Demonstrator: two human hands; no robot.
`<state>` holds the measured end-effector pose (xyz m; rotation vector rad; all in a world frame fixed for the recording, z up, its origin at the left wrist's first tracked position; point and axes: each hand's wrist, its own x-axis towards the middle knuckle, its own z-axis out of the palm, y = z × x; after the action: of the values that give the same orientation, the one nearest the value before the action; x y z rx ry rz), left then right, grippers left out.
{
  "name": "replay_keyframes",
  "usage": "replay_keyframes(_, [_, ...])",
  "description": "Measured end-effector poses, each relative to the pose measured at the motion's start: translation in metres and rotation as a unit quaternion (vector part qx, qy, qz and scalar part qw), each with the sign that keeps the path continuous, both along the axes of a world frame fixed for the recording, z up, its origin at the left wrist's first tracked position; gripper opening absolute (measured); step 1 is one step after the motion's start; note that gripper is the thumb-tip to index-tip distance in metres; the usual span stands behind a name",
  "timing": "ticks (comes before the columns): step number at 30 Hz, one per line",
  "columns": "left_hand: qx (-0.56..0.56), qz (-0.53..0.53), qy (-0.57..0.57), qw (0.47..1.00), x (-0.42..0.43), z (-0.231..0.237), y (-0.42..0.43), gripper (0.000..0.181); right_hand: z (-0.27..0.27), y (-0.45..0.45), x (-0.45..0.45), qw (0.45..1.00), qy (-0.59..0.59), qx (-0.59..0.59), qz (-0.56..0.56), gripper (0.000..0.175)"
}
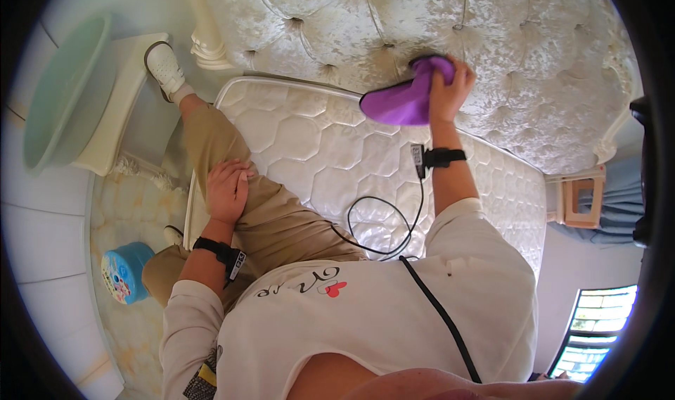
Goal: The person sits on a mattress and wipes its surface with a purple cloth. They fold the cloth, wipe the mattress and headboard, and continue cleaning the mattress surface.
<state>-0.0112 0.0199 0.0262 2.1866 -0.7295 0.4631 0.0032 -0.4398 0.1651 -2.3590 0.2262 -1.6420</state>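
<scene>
My right hand [452, 89] grips a purple cloth [403, 102] with a dark edge and presses it against the tufted, shiny fabric headboard [422, 9]. Part of the cloth is bunched under my fingers, while the rest hangs down over the top edge of a quilted mattress [337, 141]. My left hand [230, 189] rests with nothing in it on my leg, in tan trousers [279, 210]. Each wrist wears a black strap with a small device, and a black cable [350, 212] from the right one loops across the mattress.
A pale green basin [68, 94] stands on a cream table [113, 110] at the left. On the floor is a blue round stool [134, 268]. A wooden stool or chair [582, 197] and blue fabric [622, 199] are at the far right, near a window [596, 331].
</scene>
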Motion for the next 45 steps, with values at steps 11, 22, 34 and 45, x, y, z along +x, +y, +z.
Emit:
replay_keyframes(11, [-0.008, -0.002, 0.019, 1.0, 0.001, 0.0, 0.0, 0.02, 0.117, 0.048, 0.052, 0.988, 0.002, -0.157, 0.008, 0.051])
replay_keyframes(22, [-0.007, -0.027, 0.026, 0.999, 0.002, 0.001, -0.002, 0.021, -0.014, -0.018, 0.016, 0.98, 0.051, -0.179, -0.076, 0.053])
replay_keyframes(34, [0.024, -0.015, 0.051, 0.998, 0.002, 0.003, -0.002, 0.022, -0.176, -0.091, -0.067, 0.922, 0.307, -0.071, -0.224, 0.041])
replay_keyframes(45, [0.031, -0.019, 0.044, 0.998, 0.003, 0.006, -0.006, 0.022, -0.206, -0.163, -0.082, 0.748, 0.086, 0.636, -0.169, 0.054])
